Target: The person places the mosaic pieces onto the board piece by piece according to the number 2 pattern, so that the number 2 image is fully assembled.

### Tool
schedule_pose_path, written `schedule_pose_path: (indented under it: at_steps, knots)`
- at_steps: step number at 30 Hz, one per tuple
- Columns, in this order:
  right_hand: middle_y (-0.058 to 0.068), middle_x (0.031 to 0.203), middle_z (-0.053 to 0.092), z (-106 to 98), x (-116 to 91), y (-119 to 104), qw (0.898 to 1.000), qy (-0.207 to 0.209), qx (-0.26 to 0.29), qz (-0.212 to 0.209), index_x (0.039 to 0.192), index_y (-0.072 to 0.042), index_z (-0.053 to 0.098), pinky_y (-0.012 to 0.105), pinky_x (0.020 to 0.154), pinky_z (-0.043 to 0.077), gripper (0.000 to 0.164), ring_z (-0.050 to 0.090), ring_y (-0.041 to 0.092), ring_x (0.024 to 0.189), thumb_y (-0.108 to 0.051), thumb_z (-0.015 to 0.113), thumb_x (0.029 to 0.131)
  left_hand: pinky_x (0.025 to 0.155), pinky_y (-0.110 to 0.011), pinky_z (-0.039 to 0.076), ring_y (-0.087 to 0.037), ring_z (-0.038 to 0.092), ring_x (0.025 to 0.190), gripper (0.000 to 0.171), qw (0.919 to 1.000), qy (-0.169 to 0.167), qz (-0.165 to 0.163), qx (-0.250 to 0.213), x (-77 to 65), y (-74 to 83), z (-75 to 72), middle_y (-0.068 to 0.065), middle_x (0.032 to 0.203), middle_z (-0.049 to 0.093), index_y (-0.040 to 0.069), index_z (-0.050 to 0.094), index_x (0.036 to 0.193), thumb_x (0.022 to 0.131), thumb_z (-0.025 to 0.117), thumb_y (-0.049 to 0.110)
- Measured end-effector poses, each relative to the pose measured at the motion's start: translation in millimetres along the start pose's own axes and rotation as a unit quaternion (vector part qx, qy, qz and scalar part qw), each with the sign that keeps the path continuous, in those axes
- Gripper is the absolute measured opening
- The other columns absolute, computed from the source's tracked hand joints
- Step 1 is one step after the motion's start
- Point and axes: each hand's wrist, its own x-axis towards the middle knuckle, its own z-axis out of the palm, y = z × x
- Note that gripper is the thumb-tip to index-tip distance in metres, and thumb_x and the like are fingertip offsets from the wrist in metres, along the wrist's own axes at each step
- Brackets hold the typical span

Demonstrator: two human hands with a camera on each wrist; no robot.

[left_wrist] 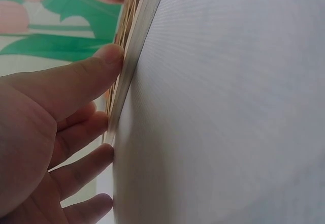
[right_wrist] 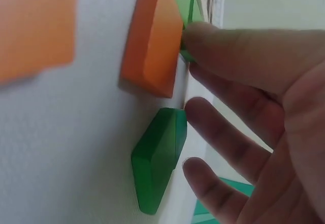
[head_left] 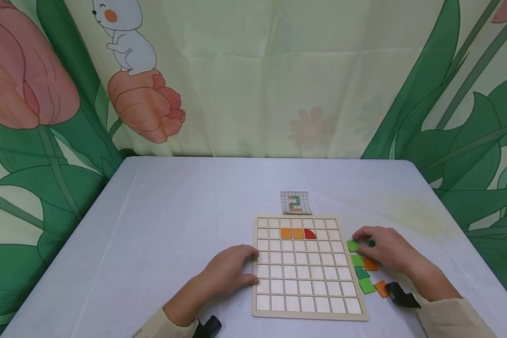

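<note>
A pale wooden grid board lies on the table, with two orange square tiles and a red quarter-round tile in its second row. At the board's left edge, my left hand touches the frame with thumb and fingertips, fingers spread and fairly straight. My right hand is beyond the right edge, its thumb and index finger pinching a light green square tile. In the right wrist view the thumb partly covers that tile. A dark green tile lies under the other fingers, beside an orange tile.
More loose tiles lie along the board's right side: light green squares, a dark green piece and an orange square. Behind the board is a small card printed with a coloured grid pattern. A white cloth covers the table.
</note>
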Motion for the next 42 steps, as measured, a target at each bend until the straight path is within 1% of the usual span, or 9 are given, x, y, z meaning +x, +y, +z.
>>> schedule_pose_path:
  at_steps: [4,11,15,21,30,36,42]
  knots:
    - [0.011,0.108,0.068,1.0,1.7,-1.4,1.000,0.006,-0.006,0.000,0.113,-0.003,0.070,0.058,0.090,0.049,0.028,0.057,0.032,0.097,-0.016,0.074,0.088,0.100,-0.036,0.048,-0.019,0.059,0.118,0.049,1.0000,0.000,-0.003,-0.003,-0.2,0.3,0.3,0.001,0.119,0.066,0.011,0.064,0.120,0.080,0.086,0.029]
    - [0.017,0.108,0.068,1.2,5.4,-6.8,0.997,0.016,-0.070,-0.001,0.114,0.005,0.068,0.058,0.089,0.052,0.037,0.060,0.036,0.098,-0.018,0.076,0.087,0.100,-0.037,0.048,-0.020,0.059,0.119,0.049,1.0000,-0.002,-0.006,-0.002,-1.3,1.3,0.0,0.001,0.121,0.065,0.011,0.064,0.120,0.080,0.086,0.029]
    - [0.018,0.110,0.068,2.5,5.7,-6.8,0.998,0.018,-0.058,0.002,0.115,0.006,0.067,0.058,0.090,0.051,0.038,0.059,0.037,0.099,-0.017,0.075,0.087,0.100,-0.036,0.049,-0.019,0.059,0.118,0.050,1.0000,-0.002,-0.003,-0.002,-1.4,1.2,-0.4,0.001,0.119,0.066,0.011,0.064,0.120,0.080,0.086,0.029]
    - [0.018,0.111,0.067,5.2,5.5,-4.6,0.999,0.028,-0.045,-0.007,0.116,0.006,0.065,0.057,0.090,0.052,0.039,0.058,0.037,0.101,-0.017,0.074,0.086,0.099,-0.035,0.049,-0.019,0.060,0.118,0.049,1.0000,0.000,0.001,0.003,-1.4,1.1,-1.3,0.001,0.119,0.066,0.010,0.064,0.120,0.080,0.086,0.029]
    - [0.021,0.114,0.065,2.6,4.2,-9.5,0.999,0.041,-0.025,-0.002,0.119,0.008,0.063,0.059,0.091,0.051,0.043,0.057,0.039,0.103,-0.018,0.074,0.086,0.100,-0.036,0.049,-0.019,0.059,0.119,0.051,0.9999,-0.008,-0.007,0.005,-1.7,4.2,-3.2,0.001,0.120,0.065,0.010,0.064,0.122,0.080,0.086,0.029]
    - [0.019,0.112,0.066,1.6,6.2,-14.0,0.999,0.034,-0.026,-0.010,0.118,0.006,0.064,0.057,0.089,0.052,0.042,0.058,0.037,0.102,-0.020,0.074,0.087,0.100,-0.036,0.049,-0.019,0.059,0.118,0.053,0.9997,-0.020,-0.013,0.002,-1.4,5.4,-4.5,0.002,0.120,0.065,0.010,0.064,0.122,0.079,0.087,0.027]
    - [0.015,0.111,0.067,1.3,8.9,-19.7,0.999,0.043,-0.018,-0.026,0.117,0.003,0.066,0.056,0.090,0.052,0.037,0.059,0.036,0.103,-0.019,0.073,0.087,0.100,-0.036,0.048,-0.019,0.059,0.118,0.053,0.9997,-0.021,-0.013,-0.002,-0.3,4.8,-4.7,0.002,0.119,0.065,0.009,0.063,0.123,0.079,0.087,0.027]
